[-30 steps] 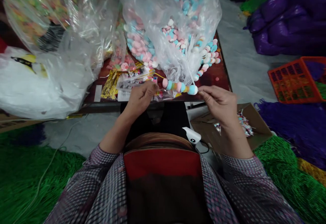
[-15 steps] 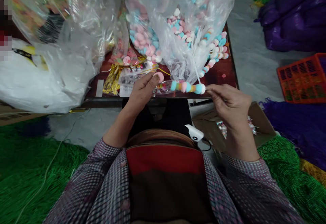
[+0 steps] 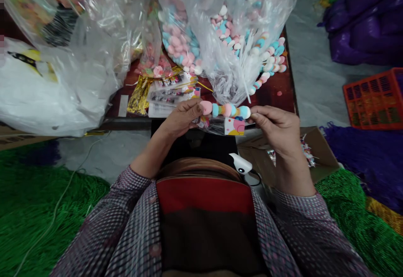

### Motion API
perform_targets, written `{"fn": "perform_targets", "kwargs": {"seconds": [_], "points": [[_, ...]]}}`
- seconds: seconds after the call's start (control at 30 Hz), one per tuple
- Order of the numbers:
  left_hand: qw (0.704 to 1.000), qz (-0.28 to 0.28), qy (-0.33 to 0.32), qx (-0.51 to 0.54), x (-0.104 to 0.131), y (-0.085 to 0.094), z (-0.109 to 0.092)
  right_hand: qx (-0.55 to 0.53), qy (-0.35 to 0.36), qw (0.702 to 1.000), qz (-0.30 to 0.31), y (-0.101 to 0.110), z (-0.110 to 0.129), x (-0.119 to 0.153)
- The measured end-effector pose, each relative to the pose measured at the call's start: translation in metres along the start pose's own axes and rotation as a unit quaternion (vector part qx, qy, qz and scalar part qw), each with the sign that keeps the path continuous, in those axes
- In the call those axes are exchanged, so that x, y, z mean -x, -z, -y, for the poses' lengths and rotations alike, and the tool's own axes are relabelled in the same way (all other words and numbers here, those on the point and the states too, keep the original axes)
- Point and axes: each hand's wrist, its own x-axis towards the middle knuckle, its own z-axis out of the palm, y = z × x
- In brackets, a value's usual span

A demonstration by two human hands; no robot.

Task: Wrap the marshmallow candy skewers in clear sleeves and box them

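Note:
A short row of pastel marshmallows and gummy pieces on a stick, a candy skewer (image 3: 227, 110), stretches level between my hands at the table's front edge. My left hand (image 3: 180, 121) pinches a pink marshmallow (image 3: 206, 107) against the skewer's left end. At the other end, beside a blue and white piece, the closed fingertips of my right hand (image 3: 278, 128) grip the stick, which they mostly hide. Just under the skewer hangs a clear wrapper with a pink and yellow print (image 3: 234, 126), its left end by my left fingers.
Behind the skewer lie white sticks (image 3: 248, 65), finished skewers (image 3: 267, 67) and a clear bag of marshmallows (image 3: 179, 44). Flat printed wrappers (image 3: 171, 94) and gold ties (image 3: 140, 96) are left of centre. A cardboard box (image 3: 325, 147) and an orange crate (image 3: 373, 98) stand at the right.
The pink marshmallow in my left hand has moved right and now meets the skewer's left end. The printed wrapper has come into view below. My right hand has shifted slightly left.

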Motion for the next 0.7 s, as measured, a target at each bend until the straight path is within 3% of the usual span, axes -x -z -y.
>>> {"fn": "perform_targets", "kwargs": {"seconds": [0.27, 0.47, 0.7], "points": [[0.998, 0.022, 0.007, -0.054, -0.002, -0.005, -0.006, 0.002, -0.003, 1.0, -0.004, -0.002, -0.003, 0.002], [0.987, -0.034, -0.122, -0.102, -0.007, -0.005, 0.001, 0.032, 0.029, 0.999, -0.012, -0.003, -0.002, 0.001], [0.914, -0.113, -0.285, -0.267, -0.006, -0.003, 0.006, 0.081, 0.056, 0.994, -0.038, -0.009, 0.001, 0.004]]}}
